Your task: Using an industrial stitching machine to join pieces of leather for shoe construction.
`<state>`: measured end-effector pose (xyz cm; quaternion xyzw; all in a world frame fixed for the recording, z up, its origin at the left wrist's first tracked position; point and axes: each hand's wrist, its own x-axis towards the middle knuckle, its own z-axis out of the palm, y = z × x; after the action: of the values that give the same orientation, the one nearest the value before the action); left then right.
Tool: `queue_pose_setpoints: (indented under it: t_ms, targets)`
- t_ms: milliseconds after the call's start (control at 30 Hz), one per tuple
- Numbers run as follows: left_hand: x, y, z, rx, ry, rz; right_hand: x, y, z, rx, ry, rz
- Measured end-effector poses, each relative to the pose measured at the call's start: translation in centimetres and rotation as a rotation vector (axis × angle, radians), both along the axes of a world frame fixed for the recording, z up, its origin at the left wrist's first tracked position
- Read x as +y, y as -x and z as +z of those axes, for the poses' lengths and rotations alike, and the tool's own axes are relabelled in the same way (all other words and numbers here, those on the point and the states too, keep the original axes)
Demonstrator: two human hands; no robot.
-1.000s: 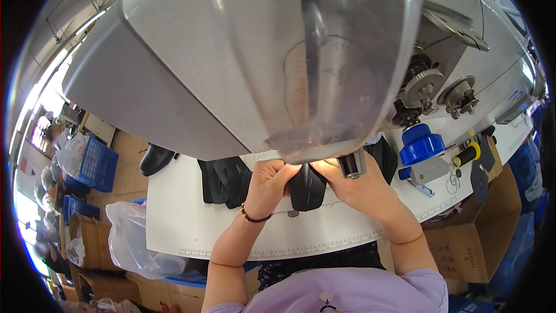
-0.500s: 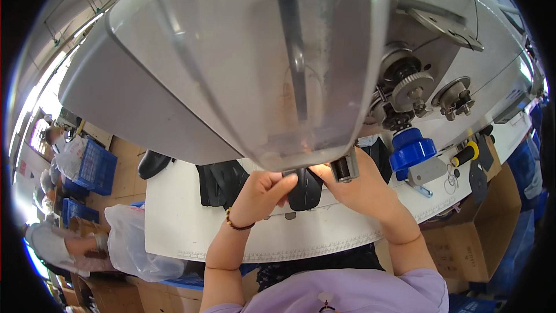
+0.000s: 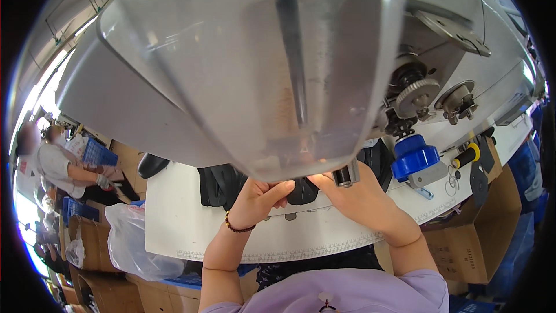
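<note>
Under the head of a grey sewing machine [image 3: 156, 98] lies a small black leather-like piece [image 3: 302, 193], its near end rounded. The thumb and fingers of my left hand [image 3: 255, 202] are closed on its left edge. From the other side my right hand [image 3: 356, 196] grips the piece's right edge, its fingertips partly hidden by the machine. A clear plastic guard [image 3: 324, 98] hangs in front and covers the needle area and the piece's far end. More black pieces [image 3: 219, 185] lie left of my left hand, and another dark piece [image 3: 379, 162] sits beyond my right.
A white table [image 3: 185, 226] has a ruler strip along its near edge. Thread tensioners and a blue knob [image 3: 414, 156] jut out at right. Beyond are a yellow-and-black spool [image 3: 466, 155] and cardboard box [image 3: 480, 232]. A plastic bag [image 3: 139, 243] hangs left; a co-worker [image 3: 63, 168] stands farther off.
Both hands and the black piece have shifted slightly away from me, so less of the piece shows. The guard now sits lower in view. A co-worker has come into sight at left.
</note>
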<state>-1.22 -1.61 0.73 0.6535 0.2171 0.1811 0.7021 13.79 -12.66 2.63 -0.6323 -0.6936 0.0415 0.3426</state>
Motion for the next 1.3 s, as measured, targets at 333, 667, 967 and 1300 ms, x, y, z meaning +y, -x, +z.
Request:
queue_pose_setpoints:
  t_ms: [333, 667, 967, 1300]
  targets:
    - [0.7, -0.6, -0.9, -0.064, 0.008, 0.097, 1.1, -1.0, -0.1, 0.197, -0.038, -0.027]
    - [-0.2, -0.6, -0.2, -0.065, 0.005, 0.006, 1.2, -1.2, 0.0, 0.155, -0.283, 0.06]
    - [0.2, -1.3, -0.3, -0.102, -0.03, 0.086, 1.7, -1.9, -1.2, 0.021, -0.154, 0.085]
    - [0.5, -1.9, 0.1, -0.091, -0.084, 0.164, 2.2, -1.7, -1.1, 0.044, -0.267, 0.075]
